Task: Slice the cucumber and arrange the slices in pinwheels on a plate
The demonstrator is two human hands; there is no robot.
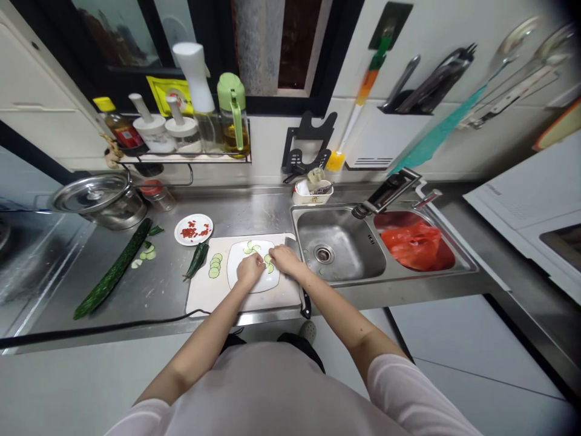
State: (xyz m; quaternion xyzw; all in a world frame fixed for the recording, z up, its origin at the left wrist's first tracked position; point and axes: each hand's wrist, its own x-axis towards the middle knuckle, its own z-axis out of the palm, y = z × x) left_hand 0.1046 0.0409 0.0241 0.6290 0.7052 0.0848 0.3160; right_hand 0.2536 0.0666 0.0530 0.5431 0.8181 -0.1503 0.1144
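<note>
A white plate lies on the white cutting board, with thin pale-green cucumber slices laid out on it. My left hand is over the plate's middle, its fingers closed in a pinch; whatever they hold is too small to make out. Over the plate's right side, my right hand has its fingers closed at a cucumber slice. A row of cucumber slices sits on the board left of the plate. Along the board's right edge lies a knife, partly hidden by my right forearm.
A cut cucumber piece touches the board's left side. Farther left are a long cucumber, scraps and a small plate of red pieces. The sink is right of the board; a red bag fills its second basin.
</note>
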